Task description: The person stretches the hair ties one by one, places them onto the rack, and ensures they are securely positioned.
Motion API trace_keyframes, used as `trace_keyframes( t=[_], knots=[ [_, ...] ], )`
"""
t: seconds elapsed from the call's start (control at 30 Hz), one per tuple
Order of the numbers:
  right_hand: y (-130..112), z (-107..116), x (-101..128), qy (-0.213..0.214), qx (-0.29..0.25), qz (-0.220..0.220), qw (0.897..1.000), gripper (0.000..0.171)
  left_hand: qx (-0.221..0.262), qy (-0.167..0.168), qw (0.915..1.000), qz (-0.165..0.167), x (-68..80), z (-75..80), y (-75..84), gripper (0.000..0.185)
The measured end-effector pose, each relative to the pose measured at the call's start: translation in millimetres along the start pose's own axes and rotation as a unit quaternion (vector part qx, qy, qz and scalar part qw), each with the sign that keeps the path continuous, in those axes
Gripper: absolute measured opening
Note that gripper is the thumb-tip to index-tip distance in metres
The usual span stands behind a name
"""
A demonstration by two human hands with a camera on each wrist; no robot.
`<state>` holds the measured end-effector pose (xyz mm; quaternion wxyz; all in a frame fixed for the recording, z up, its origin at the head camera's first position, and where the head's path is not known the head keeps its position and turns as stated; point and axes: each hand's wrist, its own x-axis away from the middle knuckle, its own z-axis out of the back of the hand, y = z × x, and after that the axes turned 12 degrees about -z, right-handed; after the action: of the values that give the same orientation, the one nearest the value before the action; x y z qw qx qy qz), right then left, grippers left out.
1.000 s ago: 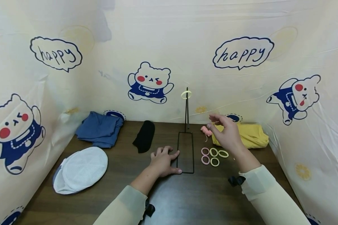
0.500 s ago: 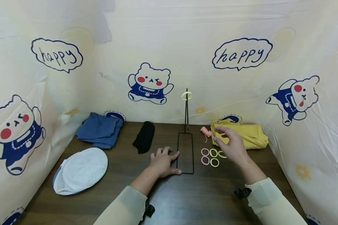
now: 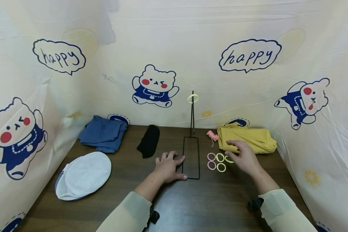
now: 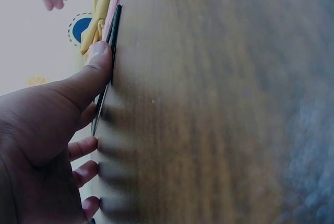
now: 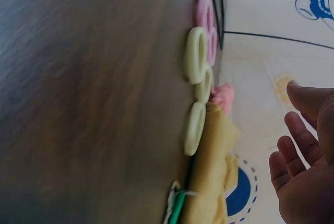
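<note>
A black wire stand (image 3: 191, 122) has a flat rectangular base and a thin upright; a pale yellow ring (image 3: 188, 100) hangs near its top. My left hand (image 3: 166, 167) rests at the base's left side, thumb on the near corner, index fingertip on the long bar, other fingers spread on the table. Right of the base lie pink rings (image 3: 207, 165) and pale yellow rings (image 3: 217, 168). Above the rightmost yellow ring (image 5: 194, 128) hovers my right hand (image 3: 245, 158), fingers loosely bent, holding nothing. That hand partly covers this ring in the head view.
Behind the rings are a coral-pink bundle (image 3: 212, 135) and folded yellow cloth (image 3: 258, 140). Leftward lie a black sock-like cloth (image 3: 149, 141), folded blue cloth (image 3: 102, 133) and a white cap (image 3: 85, 174). A small green object (image 5: 178, 205) lies beside the yellow cloth. Printed fabric (image 3: 203, 38) encloses the table.
My right hand has come down and toward me, from beside the stand's upright to over the rightmost yellow ring. The left hand and the stand have stayed put.
</note>
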<state>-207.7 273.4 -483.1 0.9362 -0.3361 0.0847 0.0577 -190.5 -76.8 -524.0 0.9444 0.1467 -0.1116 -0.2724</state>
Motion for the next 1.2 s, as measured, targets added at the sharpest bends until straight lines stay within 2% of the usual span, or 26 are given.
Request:
trace_keyframes(
  t=[0.27, 0.53, 0.9, 1.2],
  knots=[
    [18.5, -0.3, 3.7, -0.037, 0.031, -0.03, 0.998, 0.045, -0.001, -0.002, 1.0, 0.0, 0.0, 0.9, -0.3, 0.093],
    [31.7, -1.3, 4.0, -0.062, 0.064, -0.028, 0.996, 0.046, 0.0, -0.002, 1.0, 0.003, -0.5, 1.2, -0.4, 0.093],
    [40.8, -5.4, 1.7, -0.135, 0.094, -0.06, 0.985, 0.042, 0.003, -0.005, 1.0, 0.003, 0.0, 0.1, 0.1, 0.093],
    [45.5, -5.9, -1.5, -0.152, 0.113, -0.081, 0.979, 0.042, -0.005, -0.006, 1.0, 0.003, -0.8, -0.3, -0.1, 0.093]
  ],
)
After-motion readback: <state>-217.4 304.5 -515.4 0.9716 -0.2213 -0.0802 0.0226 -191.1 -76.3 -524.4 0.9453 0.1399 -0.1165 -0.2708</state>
